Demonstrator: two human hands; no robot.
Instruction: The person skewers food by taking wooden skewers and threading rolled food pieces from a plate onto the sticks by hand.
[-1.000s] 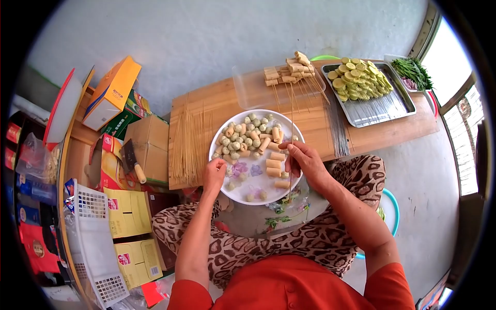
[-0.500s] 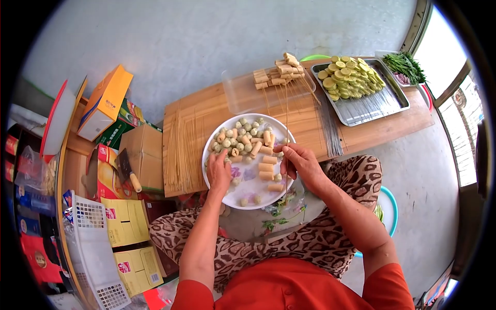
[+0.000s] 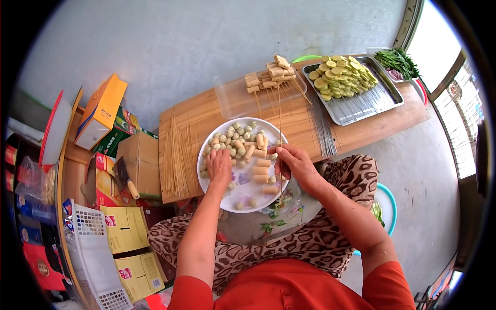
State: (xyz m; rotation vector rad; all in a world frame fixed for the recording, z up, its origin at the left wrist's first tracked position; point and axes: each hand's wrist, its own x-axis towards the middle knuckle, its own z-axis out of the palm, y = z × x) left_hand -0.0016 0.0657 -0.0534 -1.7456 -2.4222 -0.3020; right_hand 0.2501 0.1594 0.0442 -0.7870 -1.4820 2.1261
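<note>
A white plate point(image 3: 232, 205) carries several speckled greenish balls point(image 3: 238, 137) and tan cylindrical pieces point(image 3: 262, 170). Over the balls at its left side is my left hand point(image 3: 219, 165), palm down; its fingertips touch the food, and whether they grip a piece is hidden. At the plate's right edge, my right hand point(image 3: 294, 164) pinches a long thin wooden skewer point(image 3: 280, 121), which points away from me. No food shows on that skewer's bare upper length.
Loose skewers point(image 3: 178, 155) lie left on the wooden table point(image 3: 206, 106). Behind the plate, a clear tray point(image 3: 227, 98) bears skewered tan pieces point(image 3: 276, 75). A metal tray point(image 3: 356, 114) holds sliced green vegetables point(image 3: 341, 77). A knife point(image 3: 124, 177) and boxes point(image 3: 138, 157) are left.
The view has shifted slightly. My left hand has moved a little further over the balls, its fingers now flatter. My right hand keeps the skewer in about the same place.
</note>
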